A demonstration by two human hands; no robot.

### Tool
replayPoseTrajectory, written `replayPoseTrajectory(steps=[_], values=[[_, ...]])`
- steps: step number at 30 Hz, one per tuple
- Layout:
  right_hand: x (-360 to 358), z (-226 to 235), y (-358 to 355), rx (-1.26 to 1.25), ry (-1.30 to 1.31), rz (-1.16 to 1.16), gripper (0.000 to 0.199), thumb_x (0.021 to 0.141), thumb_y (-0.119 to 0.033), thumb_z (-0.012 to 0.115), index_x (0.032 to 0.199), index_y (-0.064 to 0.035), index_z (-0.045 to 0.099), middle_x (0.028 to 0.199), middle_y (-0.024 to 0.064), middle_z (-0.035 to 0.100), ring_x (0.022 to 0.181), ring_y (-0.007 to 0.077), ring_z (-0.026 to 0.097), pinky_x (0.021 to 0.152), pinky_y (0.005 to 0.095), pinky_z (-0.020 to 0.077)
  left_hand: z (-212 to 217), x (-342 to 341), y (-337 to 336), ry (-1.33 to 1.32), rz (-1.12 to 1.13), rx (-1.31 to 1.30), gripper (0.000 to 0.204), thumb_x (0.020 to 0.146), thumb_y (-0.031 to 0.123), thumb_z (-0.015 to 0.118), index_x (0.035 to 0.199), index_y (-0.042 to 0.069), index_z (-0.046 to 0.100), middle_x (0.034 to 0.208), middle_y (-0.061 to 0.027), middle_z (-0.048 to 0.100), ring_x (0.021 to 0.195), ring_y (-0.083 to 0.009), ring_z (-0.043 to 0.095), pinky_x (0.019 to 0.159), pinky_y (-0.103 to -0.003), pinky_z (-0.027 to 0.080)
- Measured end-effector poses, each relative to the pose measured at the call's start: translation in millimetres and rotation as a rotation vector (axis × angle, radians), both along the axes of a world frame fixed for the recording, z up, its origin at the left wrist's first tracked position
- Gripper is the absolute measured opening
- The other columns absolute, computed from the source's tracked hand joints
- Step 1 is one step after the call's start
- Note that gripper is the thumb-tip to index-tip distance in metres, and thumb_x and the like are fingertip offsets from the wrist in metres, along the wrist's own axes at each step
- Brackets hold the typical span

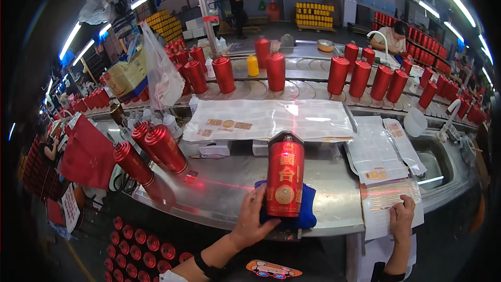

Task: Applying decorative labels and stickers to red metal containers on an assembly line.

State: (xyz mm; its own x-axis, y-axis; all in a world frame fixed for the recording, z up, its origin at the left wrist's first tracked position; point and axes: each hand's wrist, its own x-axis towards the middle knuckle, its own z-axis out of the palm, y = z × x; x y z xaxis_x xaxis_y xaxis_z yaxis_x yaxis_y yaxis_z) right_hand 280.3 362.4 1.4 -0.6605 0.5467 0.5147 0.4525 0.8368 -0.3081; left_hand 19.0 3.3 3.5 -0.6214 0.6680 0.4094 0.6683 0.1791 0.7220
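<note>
A busy factory hall surrounds you, with a curved conveyor (308, 92) carrying red cylindrical bottles (275, 73) beyond the far edge of your shiny metal tabletop (224, 180). Near the tabletop's left end stand three glossy red bottles with dark caps (165, 149), leaning in the wide view. Towards the middle, large white sheets with gold printing (271, 117) lie along the far edge.

Your bare left hand (253, 219) is by the near edge, its fingers partly curled against the lower left side of a red cylindrical bottle with gold lettering (285, 177) and the thumb by its base. That bottle sits on a bright blue cloth pad (308, 210) at the middle of the near edge, the lettering towards you; whether it lies flat or leans back, you cannot tell from here. Red light lines cross it and the tabletop.

At the near right corner, your bare right hand (403, 216) has its fingers bent, tips down on a white sheet with rows of small gold strips (389, 198); whether they pinch anything is unclear. Beyond that corner is a metal sink (437, 159).

The step in hand seems to be steadying the bottle while working at the sheet. Hold the bottle lightly so it cannot roll, using the red lines as a likely guide to squareness; press the sheet flat and handle the strips by their edges, so none creases.
</note>
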Motion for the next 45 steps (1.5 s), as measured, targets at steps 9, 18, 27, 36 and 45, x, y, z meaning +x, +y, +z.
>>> replayPoseTrajectory(steps=[9,18,27,36,45], values=[[-26,43,-46,-0.194,0.044,0.163,0.005,0.083,0.001,0.061,0.08,-0.0002,0.057,0.125,0.0175,0.051,0.117,0.0348,0.046,0.1,0.041,0.0368,39,-6,11,0.59,0.143,0.007,0.085,0.075,0.043,0.074,0.137,-0.005,0.04,0.129,-0.0189,0.052,0.124,-0.0359,0.045,0.109,-0.064,0.015],[-95,86,-122,-0.279,0.06,0.619,0.011,0.076,0.003,0.068,0.082,-0.0017,0.061,0.125,0.0149,0.051,0.121,0.036,0.044,0.1,0.0428,0.0369,6,-13,8,0.44,0.161,0.025,0.083,0.081,0.042,0.071,0.142,-0.002,0.036,0.137,-0.0175,0.049,0.129,-0.0376,0.04,0.109,-0.06,0.019],[-134,117,-174,-0.227,0.033,0.849,0.015,0.072,-0.001,0.072,0.082,-0.0032,0.061,0.122,0.0185,0.052,0.117,0.041,0.047,0.098,0.0455,0.0377,66,1,6,0.115,-0.194,0.143,0.042,0.09,0.037,0.062,0.122,0.01,0.057,0.145,-0.0275,0.033,0.138,-0.0448,0.019,0.112,-0.049,0.015],[-149,73,-172,-0.503,-0.002,0.761,0.012,0.087,-0.012,0.066,0.085,-0.0023,0.059,0.119,0.0196,0.051,0.11,0.0354,0.048,0.091,0.0404,0.0403,36,5,-4,-0.118,0.05,0.163,0.012,0.086,0.017,0.064,0.087,0.006,0.061,0.137,-0.0254,0.045,0.126,-0.0404,0.037,0.107,-0.046,0.024],[-150,70,-169,-0.571,0.003,0.68,0.009,0.087,-0.009,0.064,0.083,-0.001,0.061,0.117,0.0191,0.052,0.105,0.0302,0.054,0.09,0.0374,0.0415,29,4,-3,-0.212,0.137,0.173,0.013,0.085,0.016,0.064,0.087,0.005,0.058,0.13,-0.025,0.052,0.117,-0.0326,0.045,0.102,-0.04,0.03]])
